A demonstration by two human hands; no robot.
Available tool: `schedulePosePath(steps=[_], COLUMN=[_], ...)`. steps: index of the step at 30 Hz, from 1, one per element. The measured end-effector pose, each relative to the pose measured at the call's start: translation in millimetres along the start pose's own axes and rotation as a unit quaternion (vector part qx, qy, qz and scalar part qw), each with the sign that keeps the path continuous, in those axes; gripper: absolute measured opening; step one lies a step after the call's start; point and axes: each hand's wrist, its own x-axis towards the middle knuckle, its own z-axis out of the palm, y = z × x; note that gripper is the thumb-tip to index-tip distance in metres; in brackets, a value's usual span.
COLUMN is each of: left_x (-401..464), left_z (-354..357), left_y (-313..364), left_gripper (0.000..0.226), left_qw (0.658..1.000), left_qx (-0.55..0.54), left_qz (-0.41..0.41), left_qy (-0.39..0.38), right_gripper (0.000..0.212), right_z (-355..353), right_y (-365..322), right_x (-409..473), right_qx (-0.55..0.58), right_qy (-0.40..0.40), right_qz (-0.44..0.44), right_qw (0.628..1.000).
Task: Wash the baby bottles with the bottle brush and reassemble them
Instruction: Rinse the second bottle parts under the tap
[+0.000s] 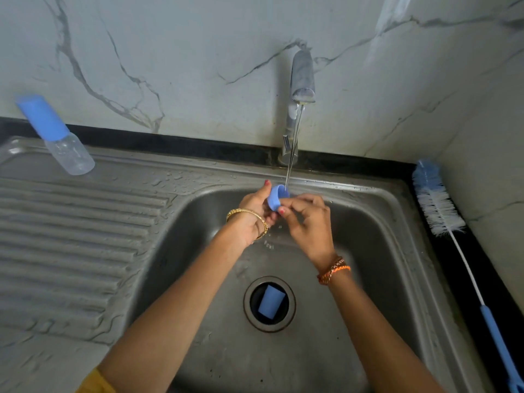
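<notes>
Small blue collar [275, 197] under tap stream: light, stiff, wet-slick. Left hand [255, 214] and right hand [307, 219] both pinch rim; safest hold.

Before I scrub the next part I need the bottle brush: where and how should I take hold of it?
Probably take the bottle brush by its blue handle, coming from above with the right hand. It lies flat on the dark counter right of the sink, bristles toward the wall, handle nearest you.

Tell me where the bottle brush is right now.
In the head view, the bottle brush lies untouched on the dark counter right of the sink, along the wall.
</notes>
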Motion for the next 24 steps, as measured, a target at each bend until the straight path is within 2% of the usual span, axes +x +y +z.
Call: schedulePosePath(steps=[3,5,7,9,10,11,14,16,17,20,21,23,24], left_x=[2,1,-1,-2,-1,-2,-7,-9,-11,-13,-14,-16,-16], left_z=[-1,0,4,8,9,9,7,5,3,-4,-6,-8,-7], left_y=[8,11,12,10,7,4,-3,-3,-1,6,7,4,2], left_gripper=[0.04,0.047,0.045,0.039,0.036,0.032,0.026,0.023,0.022,0.019,0.021,0.026,0.028], left_qw=[0.995,0.991,0.995,0.999,0.999,0.998,0.997,0.996,0.996,0.998,0.996,0.988,0.98], left_qx=[0.052,0.089,0.062,0.035,0.037,0.042,0.05,0.065,0.069,0.037,0.006,-0.074,-0.117], left_qz=[-0.085,-0.099,-0.077,-0.022,0.007,0.029,0.057,0.053,0.042,-0.01,-0.02,-0.024,-0.024], left_qy=[0.001,0.0,0.001,0.006,0.014,0.021,0.033,0.042,0.033,-0.053,-0.084,-0.136,-0.157], right_gripper=[0.024,0.022,0.022,0.023,0.019,0.016,0.033,0.033,0.032,0.03,0.027,0.025,0.032], right_z=[-6,-4,2,11,15,19,20,15,13,7,6,6,6], right_y=[10,13,6,-6,-10,-13,-22,-25,-25,-26,-28,-32,-33], right_x=[-3,-1,1,2,2,4,10,14,15,26,31,36,35], right_qx=[-0.117,-0.149,-0.118,-0.015,0.051,0.12,0.262,0.288,0.286,0.23,0.184,0.01,-0.072], right_qy=[0.02,0.049,0.08,0.099,0.097,0.092,0.092,0.067,0.045,-0.019,-0.038,-0.08,-0.087], right_qz=[-0.166,-0.206,-0.129,0.035,0.115,0.177,0.306,0.365,0.377,0.345,0.305,0.173,0.105], right_qw=[0.979,0.966,0.981,0.994,0.987,0.973,0.911,0.883,0.88,0.91,0.934,0.982,0.988])
